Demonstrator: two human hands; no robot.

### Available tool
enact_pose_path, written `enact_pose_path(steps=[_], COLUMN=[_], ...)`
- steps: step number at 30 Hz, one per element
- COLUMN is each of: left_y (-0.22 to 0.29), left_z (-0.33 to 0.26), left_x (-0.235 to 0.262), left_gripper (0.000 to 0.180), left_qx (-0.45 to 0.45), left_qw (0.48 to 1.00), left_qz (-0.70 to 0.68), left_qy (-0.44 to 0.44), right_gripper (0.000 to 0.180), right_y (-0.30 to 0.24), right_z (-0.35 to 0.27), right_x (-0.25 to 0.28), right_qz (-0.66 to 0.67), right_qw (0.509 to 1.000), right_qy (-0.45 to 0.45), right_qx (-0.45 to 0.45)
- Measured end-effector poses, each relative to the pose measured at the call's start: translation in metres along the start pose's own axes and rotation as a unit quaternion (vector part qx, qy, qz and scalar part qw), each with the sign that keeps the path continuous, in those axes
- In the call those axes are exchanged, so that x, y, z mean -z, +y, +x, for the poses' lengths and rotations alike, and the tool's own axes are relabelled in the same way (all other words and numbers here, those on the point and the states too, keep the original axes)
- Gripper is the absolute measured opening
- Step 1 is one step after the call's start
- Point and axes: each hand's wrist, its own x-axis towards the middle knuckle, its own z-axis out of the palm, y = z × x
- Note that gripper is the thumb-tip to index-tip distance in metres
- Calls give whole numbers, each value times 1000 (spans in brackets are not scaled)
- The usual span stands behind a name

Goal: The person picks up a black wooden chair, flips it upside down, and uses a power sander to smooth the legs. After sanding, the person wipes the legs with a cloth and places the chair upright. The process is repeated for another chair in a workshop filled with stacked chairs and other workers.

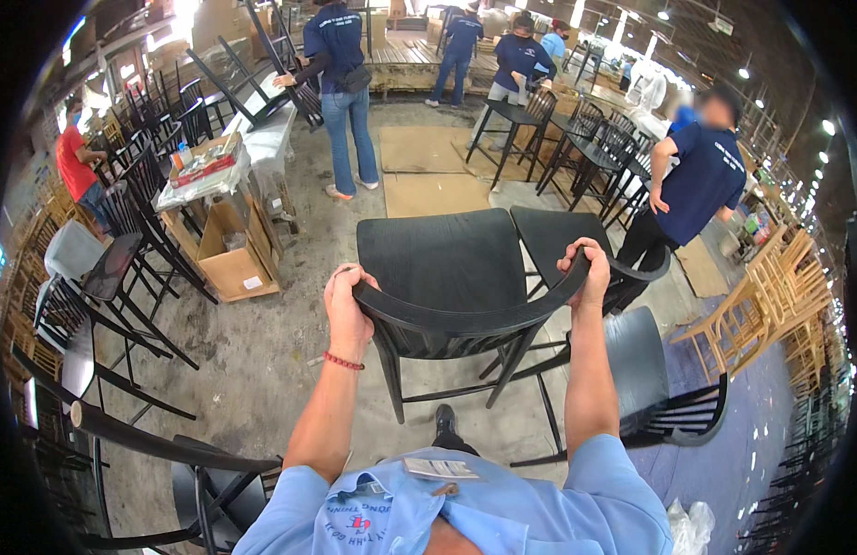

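A black wooden chair (pixel 442 259) with a curved top rail and a spindle back stands right in front of me, its back toward me. My left hand (pixel 350 301) is closed around the left end of the rail. At the other end, my right hand (pixel 586 268) grips the rail with curled fingers. The seat points away from me, and its legs reach down to the concrete floor. Close on its right stands a second black chair (pixel 563 236), partly hidden by my right hand and the rail.
Another black chair (pixel 623 365) is by my right forearm; one more (pixel 216 472) stands at lower left. Black stools (pixel 123 268) line the left beside a cardboard box (pixel 239 250). Unpainted wooden chairs (pixel 766 296) are stacked at right. A person in navy (pixel 701 171) stands near; others work farther off.
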Motion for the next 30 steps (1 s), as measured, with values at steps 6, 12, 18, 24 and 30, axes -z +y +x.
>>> enact_pose_path(steps=[6, 12, 18, 24, 30], left_y=[-75, -113, -114, -102, -32], left_z=[78, 90, 66, 32, -61], left_x=[-26, -1, 3, 10, 139], left_gripper=[14, 14, 11, 25, 43], left_qx=[3, 27, 44, 34, 29], left_qw=[999, 995, 994, 952, 858], left_qz=[41, 83, 101, 303, 469], left_qy=[4, 43, -7, -18, 209], right_gripper=[21, 17, 19, 27, 42], right_y=[59, 110, 105, 100, 99], right_z=[92, 123, 103, 83, 8], right_x=[55, 81, 109, 124, 135], right_qz=[33, -71, -25, -48, -406], right_qw=[999, 995, 999, 995, 900], right_qy=[20, 22, -10, -65, 99], right_qx=[-38, -66, -37, -58, 123])
